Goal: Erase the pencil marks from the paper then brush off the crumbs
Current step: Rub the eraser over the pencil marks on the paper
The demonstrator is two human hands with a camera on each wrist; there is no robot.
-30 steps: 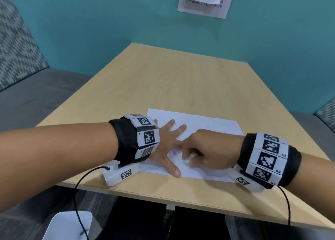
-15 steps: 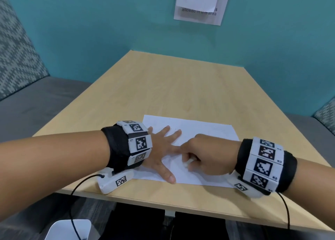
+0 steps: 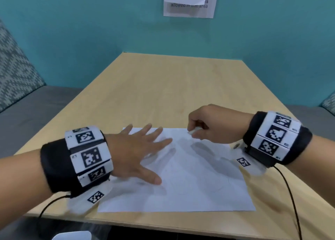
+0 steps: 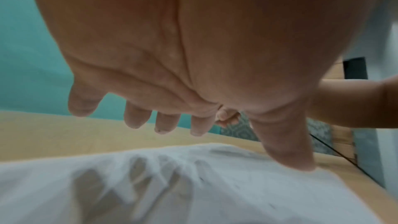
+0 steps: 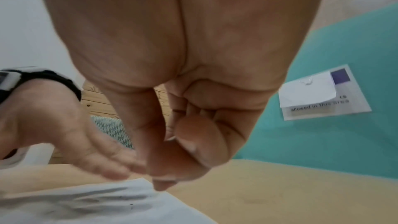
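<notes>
A white sheet of paper point(image 3: 195, 178) lies near the front edge of the wooden table point(image 3: 181, 87), with faint pencil lines and a few dark crumbs point(image 4: 201, 178) on it. My left hand point(image 3: 145, 149) hovers just above the paper's left part, fingers spread and straight; its shadow falls on the sheet point(image 4: 150, 185). My right hand point(image 3: 204, 125) is lifted over the paper's far edge, fingers curled, pinching a small white eraser point(image 3: 194, 131). In the right wrist view the curled fingers point(image 5: 193, 142) hide the eraser.
Grey bench seats point(image 3: 36, 109) with patterned cushions flank the table. A teal wall point(image 3: 90, 31) with a paper notice point(image 3: 190, 2) stands behind it. Black cables point(image 3: 290, 194) hang from both wrists over the table's front edge.
My right hand has lifted off the middle of the paper and moved back and right with the eraser. My left hand has risen off the sheet, fingers still spread. The head view has come closer.
</notes>
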